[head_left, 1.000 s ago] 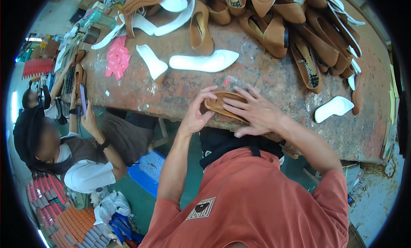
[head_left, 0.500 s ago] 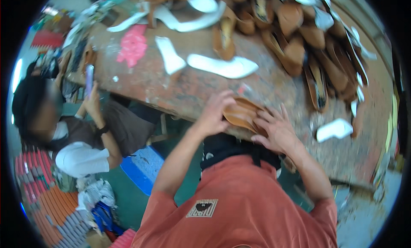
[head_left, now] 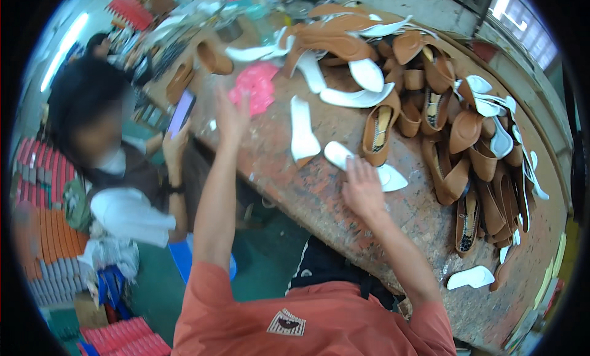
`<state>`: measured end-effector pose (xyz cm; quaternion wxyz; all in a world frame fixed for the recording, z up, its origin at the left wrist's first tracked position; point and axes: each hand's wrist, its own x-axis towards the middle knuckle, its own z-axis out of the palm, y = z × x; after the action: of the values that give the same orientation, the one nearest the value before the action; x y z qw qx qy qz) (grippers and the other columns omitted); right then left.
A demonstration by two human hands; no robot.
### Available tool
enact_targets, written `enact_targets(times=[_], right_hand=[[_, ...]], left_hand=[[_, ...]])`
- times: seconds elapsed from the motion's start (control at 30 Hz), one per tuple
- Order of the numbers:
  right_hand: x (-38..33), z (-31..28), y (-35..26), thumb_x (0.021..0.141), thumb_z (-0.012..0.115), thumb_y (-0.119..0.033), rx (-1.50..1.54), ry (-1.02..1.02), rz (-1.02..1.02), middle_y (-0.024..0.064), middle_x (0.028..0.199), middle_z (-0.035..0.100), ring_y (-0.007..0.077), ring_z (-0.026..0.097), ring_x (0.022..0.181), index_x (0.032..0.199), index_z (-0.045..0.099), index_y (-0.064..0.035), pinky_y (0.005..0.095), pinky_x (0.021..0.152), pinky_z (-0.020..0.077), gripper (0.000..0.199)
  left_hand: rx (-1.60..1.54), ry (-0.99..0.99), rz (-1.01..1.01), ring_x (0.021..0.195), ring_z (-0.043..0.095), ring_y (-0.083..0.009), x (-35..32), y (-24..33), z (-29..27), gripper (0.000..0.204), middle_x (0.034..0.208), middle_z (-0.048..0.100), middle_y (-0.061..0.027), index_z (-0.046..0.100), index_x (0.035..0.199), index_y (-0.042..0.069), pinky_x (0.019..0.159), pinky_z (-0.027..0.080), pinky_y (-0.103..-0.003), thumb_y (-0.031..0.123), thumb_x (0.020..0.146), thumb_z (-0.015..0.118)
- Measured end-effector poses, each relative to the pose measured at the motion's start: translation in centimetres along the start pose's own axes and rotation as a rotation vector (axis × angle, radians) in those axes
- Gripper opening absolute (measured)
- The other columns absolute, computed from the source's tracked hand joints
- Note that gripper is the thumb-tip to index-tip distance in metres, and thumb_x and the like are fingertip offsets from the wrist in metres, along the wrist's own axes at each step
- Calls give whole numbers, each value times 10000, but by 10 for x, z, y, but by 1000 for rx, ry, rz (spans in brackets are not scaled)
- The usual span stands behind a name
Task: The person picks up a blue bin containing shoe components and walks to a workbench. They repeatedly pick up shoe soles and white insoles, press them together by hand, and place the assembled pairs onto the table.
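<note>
Now the right hand (head_left: 362, 187), fingers spread, lies flat on a white shoe-shaped insole (head_left: 364, 166) near the front edge of the worn reddish worktable (head_left: 307, 190). Further along that edge the left hand (head_left: 230, 116), blurred, fingers open, hovers empty beside a crumpled pink cloth (head_left: 253, 88). Tan leather shoes (head_left: 467, 153) crowd the far right corner.

**A phone, a patch and some pink packets**

A co-worker's hand (head_left: 174, 148) at the left edge of the worktop (head_left: 319, 196) holds a phone (head_left: 181, 112), a slim upright rectangle whose face shows pale violet. On the worktop just right of it lies a small heap of pink packets (head_left: 253, 87), flat and crumpled. On the person's orange shirt, at the lower edge, sits a label patch (head_left: 286, 323), a white tilted square with a dark figure.
</note>
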<state>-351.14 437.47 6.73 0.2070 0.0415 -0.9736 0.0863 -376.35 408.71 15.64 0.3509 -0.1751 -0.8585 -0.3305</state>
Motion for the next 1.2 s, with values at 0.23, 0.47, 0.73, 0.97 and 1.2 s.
enact_targets(times=[0.23, 0.47, 0.73, 0.97, 1.2], right_hand=[[-43, -64, 20, 907, 629, -76, 137, -181, -119, 104, 1016, 721, 273, 709, 925, 1315, 669, -31, 442, 860, 542, 412], [-149, -173, 50, 1012, 624, -129, 348, -251, 677, 227, 1154, 730, 488, 703, 1056, 1333, 562, -75, 562, 848, 567, 331], [-233, -164, 63, 852, 905, -170, 665, -168, 838, 152, 1138, 666, 313, 691, 1091, 1215, 508, -51, 413, 958, 552, 550], [-206, -200, 81, 868, 876, -128, 957, -93, 555, 41, 1061, 660, 161, 669, 1002, 1116, 590, -55, 342, 878, 551, 385], [-167, -157, 45, 912, 786, -232, 514, -357, 181, 99, 1101, 741, 378, 720, 1037, 1157, 800, -179, 500, 832, 588, 251]], left_hand=[[166, -923, -25, 1517, 447, -442, -121, 78, 53, 662, 1676, 415, -266, 509, 1577, 57, 1269, 348, -519, 303, 996, 710], [-240, -686, -144, 1303, 635, -422, -132, 243, 81, 576, 1503, 600, -263, 693, 1345, 13, 1107, 509, -490, 424, 953, 791], [-769, -868, -755, 951, 708, -109, -208, 214, 0, 215, 1033, 794, -77, 758, 1029, 19, 821, 568, -302, 145, 905, 881], [-643, -1167, 166, 1319, 654, -348, -236, 205, -51, 333, 1399, 680, -210, 556, 834, 30, 1027, 540, -433, -1, 767, 881], [-621, -1037, 91, 1280, 653, -322, -232, 235, -54, 488, 1474, 639, -122, 751, 1143, 80, 1037, 556, -427, 166, 724, 985]])
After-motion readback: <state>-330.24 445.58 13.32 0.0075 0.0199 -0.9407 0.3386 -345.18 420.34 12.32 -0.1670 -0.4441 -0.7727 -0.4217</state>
